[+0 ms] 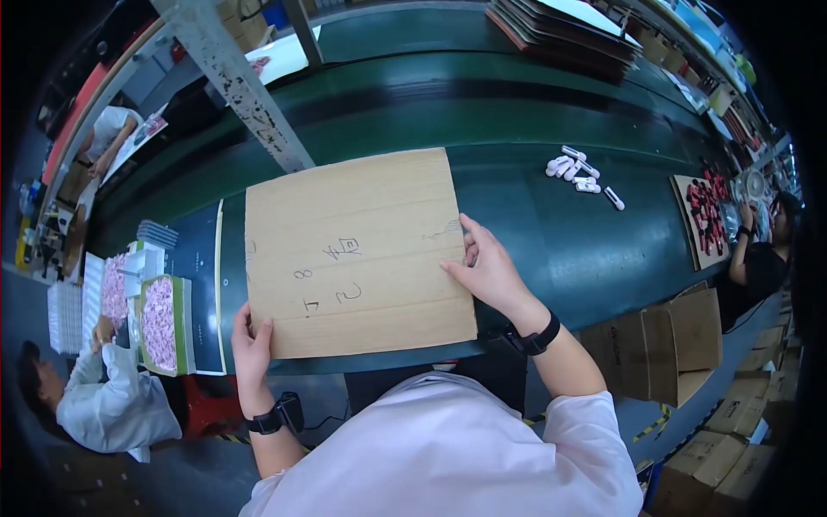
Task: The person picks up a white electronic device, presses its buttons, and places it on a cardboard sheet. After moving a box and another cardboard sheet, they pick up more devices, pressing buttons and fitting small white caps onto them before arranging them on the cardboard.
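Cardboard sheet (370, 267) between both hands (251, 346) (491, 271)

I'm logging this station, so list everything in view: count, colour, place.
sheet: one, brown, between hands
small pieces: several, whitish, right of sheet
worktop: one, green, underneath
post: one, chipped white, beyond sheet
board stack: one, dark, far right
red pieces: many, red-black, right
pink pieces: many, pink, left
stool: one, red, left
cartons: several, brown, lower right
co-workers: three, white or dark clothing, both sides
clutter: uncountable, mixed, background
wristbands: two, black, wrists
left hand: one, sheet's left edge
right hand: one, sheet's right edge
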`<state>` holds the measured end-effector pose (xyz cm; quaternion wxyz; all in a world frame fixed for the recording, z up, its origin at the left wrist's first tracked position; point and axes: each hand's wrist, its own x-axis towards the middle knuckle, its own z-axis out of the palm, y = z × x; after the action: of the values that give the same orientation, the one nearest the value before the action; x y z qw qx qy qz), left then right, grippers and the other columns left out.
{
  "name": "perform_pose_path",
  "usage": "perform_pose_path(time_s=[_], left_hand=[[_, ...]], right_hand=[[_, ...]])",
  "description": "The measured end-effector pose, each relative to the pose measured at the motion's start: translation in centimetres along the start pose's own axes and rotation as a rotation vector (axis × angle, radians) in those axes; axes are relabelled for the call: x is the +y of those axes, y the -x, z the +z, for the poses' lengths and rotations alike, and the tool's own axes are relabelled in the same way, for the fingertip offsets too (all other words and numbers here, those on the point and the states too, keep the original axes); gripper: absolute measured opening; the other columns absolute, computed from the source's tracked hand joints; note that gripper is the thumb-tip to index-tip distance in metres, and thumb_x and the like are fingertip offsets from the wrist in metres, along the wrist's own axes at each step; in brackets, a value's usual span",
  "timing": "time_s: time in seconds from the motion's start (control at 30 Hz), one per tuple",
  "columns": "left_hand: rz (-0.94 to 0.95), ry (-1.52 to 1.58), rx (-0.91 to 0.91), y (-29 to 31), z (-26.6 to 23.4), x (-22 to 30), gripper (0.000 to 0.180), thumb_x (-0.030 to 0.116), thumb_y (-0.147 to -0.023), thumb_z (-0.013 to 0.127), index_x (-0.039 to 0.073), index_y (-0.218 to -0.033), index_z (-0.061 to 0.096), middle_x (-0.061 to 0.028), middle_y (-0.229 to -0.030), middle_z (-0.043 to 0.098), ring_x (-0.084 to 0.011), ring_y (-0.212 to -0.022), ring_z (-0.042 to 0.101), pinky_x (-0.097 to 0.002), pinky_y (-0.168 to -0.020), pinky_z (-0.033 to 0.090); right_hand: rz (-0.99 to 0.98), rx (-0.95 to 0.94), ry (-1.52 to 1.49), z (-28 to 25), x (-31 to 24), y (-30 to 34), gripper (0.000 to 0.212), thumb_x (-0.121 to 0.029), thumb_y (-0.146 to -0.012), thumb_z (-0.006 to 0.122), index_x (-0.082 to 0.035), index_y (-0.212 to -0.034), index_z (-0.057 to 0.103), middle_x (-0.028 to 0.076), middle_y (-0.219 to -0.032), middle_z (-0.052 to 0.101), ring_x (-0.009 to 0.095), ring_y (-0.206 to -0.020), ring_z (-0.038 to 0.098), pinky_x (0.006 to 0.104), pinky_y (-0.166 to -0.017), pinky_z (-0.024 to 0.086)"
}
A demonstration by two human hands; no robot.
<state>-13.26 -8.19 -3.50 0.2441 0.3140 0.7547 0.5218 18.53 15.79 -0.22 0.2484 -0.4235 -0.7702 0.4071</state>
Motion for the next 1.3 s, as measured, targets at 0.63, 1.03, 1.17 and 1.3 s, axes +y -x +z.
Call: perform_pose_path(time_s=[0.63, 1.03, 1.17, 1.3], left_hand=[[-0.035, -0.003, -0.098, -1.1, 1.5, 0.2, 0.057, 0.002, -0.091, 0.05, -0.001, -0.143, 0.025, -0.0196, -0.141, 0.04, -0.0243, -0.128, 0.041, -0.0348, -0.107, 0.03], [0.247, -0.32, 0.215, -1.1, 1.2, 4.3, 0.045, 0.008, -0.093, 0.052, 0.002, -0.136, 0.039, -0.0164, -0.137, 0.045, -0.0266, -0.126, 0.044, -0.0378, -0.103, 0.035], [0.27, -0.32, 0.225, -1.0, 1.8, 5.5, 0.043, 0.007, -0.092, 0.053, 0.002, -0.134, 0.041, -0.0149, -0.136, 0.046, -0.0257, -0.126, 0.045, -0.0377, -0.103, 0.035], [0.282, -0.312, 0.235, -0.1, 2.6, 6.4, 0.042, 0.005, -0.091, 0.053, 0.001, -0.132, 0.043, -0.0147, -0.135, 0.047, -0.0257, -0.125, 0.045, -0.0381, -0.103, 0.035]], right_hand=[[-0.015, 0.515, 0.646, -14.0, 13.3, -4.2, 0.054, -0.02, -0.076, 0.073, -0.007, -0.123, 0.051, 0.018, -0.122, 0.048, 0.037, -0.112, 0.048, 0.0434, -0.096, 0.041], [0.456, 0.522, 0.57, -21.7, 24.8, -13.1, 0.066, -0.064, -0.083, 0.05, -0.032, -0.139, 0.042, 0.01, -0.151, 0.028, 0.038, -0.139, 0.018, 0.062, -0.107, 0.014], [0.353, 0.325, 0.596, -21.2, 24.4, -15.8, 0.058, -0.064, -0.083, 0.05, -0.037, -0.134, 0.048, 0.005, -0.149, 0.033, 0.038, -0.138, 0.02, 0.061, -0.107, 0.012], [0.334, 0.262, 0.661, -19.2, 20.2, -14.9, 0.049, -0.061, -0.084, 0.051, -0.038, -0.127, 0.055, 0.003, -0.146, 0.037, 0.038, -0.136, 0.023, 0.0619, -0.107, 0.014]])
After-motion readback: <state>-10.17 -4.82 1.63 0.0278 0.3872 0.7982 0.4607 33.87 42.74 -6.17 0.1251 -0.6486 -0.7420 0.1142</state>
